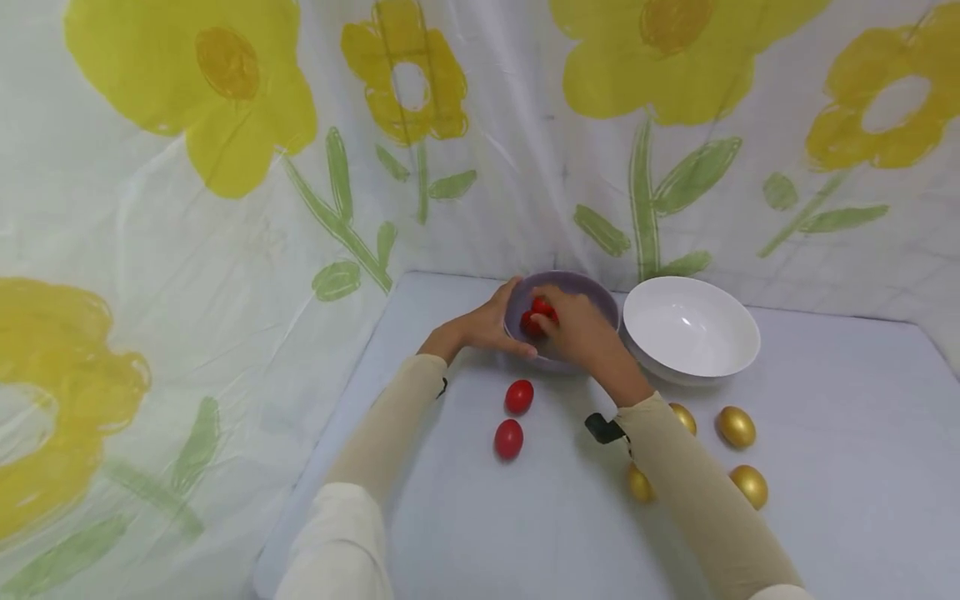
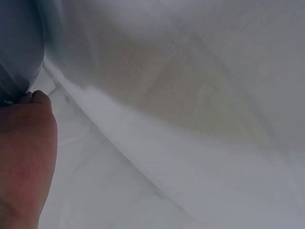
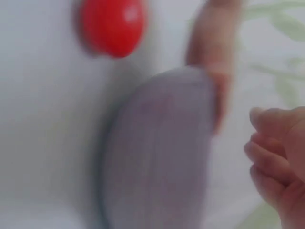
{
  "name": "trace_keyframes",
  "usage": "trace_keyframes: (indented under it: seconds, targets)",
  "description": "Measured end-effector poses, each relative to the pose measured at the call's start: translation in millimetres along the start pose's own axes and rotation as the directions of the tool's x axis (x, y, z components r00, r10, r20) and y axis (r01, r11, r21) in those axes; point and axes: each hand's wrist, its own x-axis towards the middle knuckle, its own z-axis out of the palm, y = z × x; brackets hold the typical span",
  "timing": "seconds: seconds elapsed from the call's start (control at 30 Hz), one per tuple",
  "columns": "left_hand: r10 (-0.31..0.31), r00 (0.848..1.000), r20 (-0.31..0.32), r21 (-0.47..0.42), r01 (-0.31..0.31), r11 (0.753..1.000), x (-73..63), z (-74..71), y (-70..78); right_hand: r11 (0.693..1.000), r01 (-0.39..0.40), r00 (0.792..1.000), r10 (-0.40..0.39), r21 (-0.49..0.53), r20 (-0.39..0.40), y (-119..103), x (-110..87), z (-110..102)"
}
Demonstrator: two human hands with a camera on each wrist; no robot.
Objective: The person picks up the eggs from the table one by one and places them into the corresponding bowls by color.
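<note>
A purple bowl stands at the back of the table with red eggs inside, partly hidden by fingers. My left hand holds the bowl's left side, thumb along the front and fingers toward the back. In the left wrist view that hand meets the bowl's dark-looking wall. Over the bowl is my right hand, fingers pointing down above the eggs. The right wrist view shows its fingers loosely bent above the rim, with no egg seen between them.
A white bowl stands right beside the purple one. Two red eggs, one nearer the bowl and one closer to me, lie in front. Several gold eggs lie around my right forearm. A flowered curtain hangs behind the table.
</note>
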Motion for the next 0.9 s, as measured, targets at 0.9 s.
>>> trace_keyframes:
  seconds: [0.9]
  targets:
    - [0.104,0.994,-0.045,-0.039,-0.106,0.994,8.2,3.1,-0.1,0.978,-0.018,1.000,0.020,0.210,-0.008,-51,-135.1,10]
